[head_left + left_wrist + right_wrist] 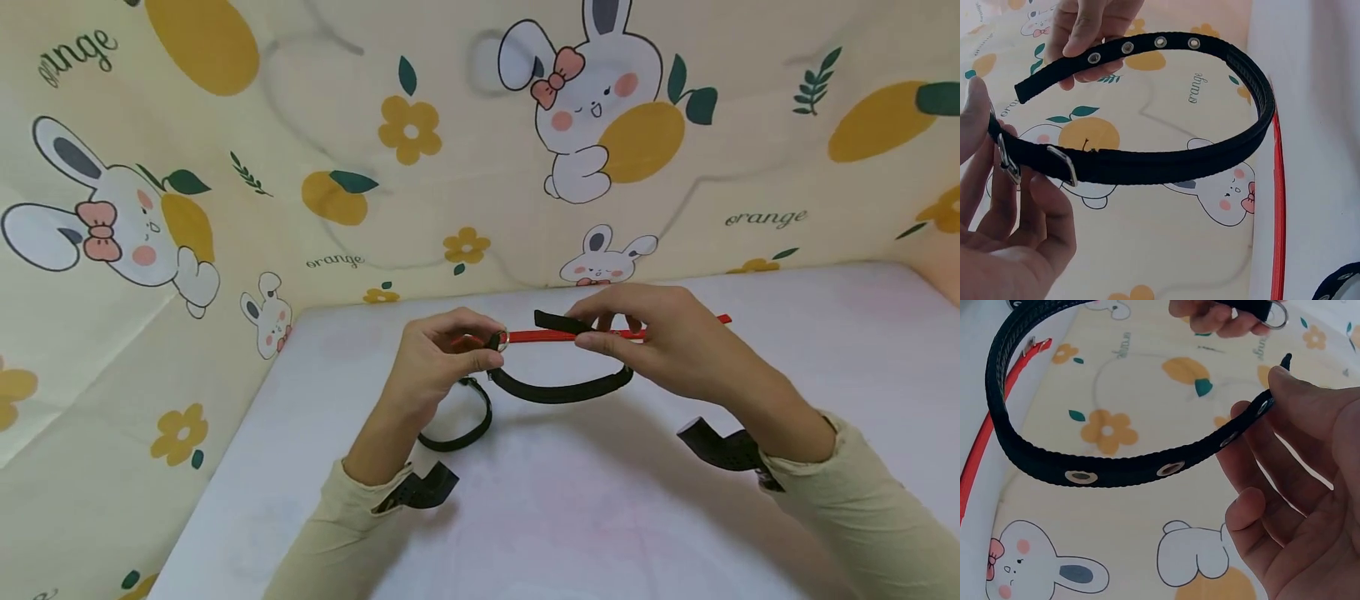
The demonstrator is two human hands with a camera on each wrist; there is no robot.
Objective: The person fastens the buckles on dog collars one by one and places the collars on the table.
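Head view: both hands pinch a black collar [562, 392] bowed over the worktop [562, 525].
Left hand [450, 346], at the collar's ten o'clock, pinches the buckle end [1007, 156] between thumb and fingers, its forearm rising from seven o'clock; right hand [660, 342], at two o'clock, pinches the eyelet end [1110, 53], thumb opposite bent fingers, its forearm reaching in from four. Both ends stand apart, unjoined. Beyond, toward twelve, lies a red strap [540, 337]; a smaller black loop [450, 446] rests toward eight, near the left wrist.
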